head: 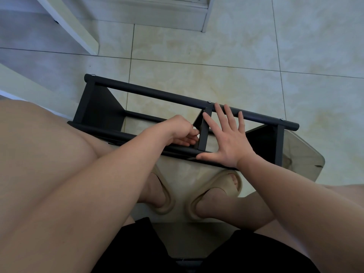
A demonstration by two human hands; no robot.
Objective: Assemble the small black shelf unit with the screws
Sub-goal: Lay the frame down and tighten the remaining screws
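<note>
— Where is the shelf?
— The black shelf unit (98, 107) stands on the tiled floor (197, 46), just beyond the person's sandals (222, 186). Its two long rails are uppermost, and screw heads (209, 102) show along the far rail (157, 94).
— And the hands?
— The right hand (226, 140) lies spread flat just right of the middle divider (203, 134), fingertips on the far rail and thumb at the near rail (94, 128). The left hand (177, 131) is curled against the divider's left side. Its fingertips are partly hidden, so I cannot tell if it pinches anything.
— Anything around?
— A white furniture leg (74, 22), far left.
</note>
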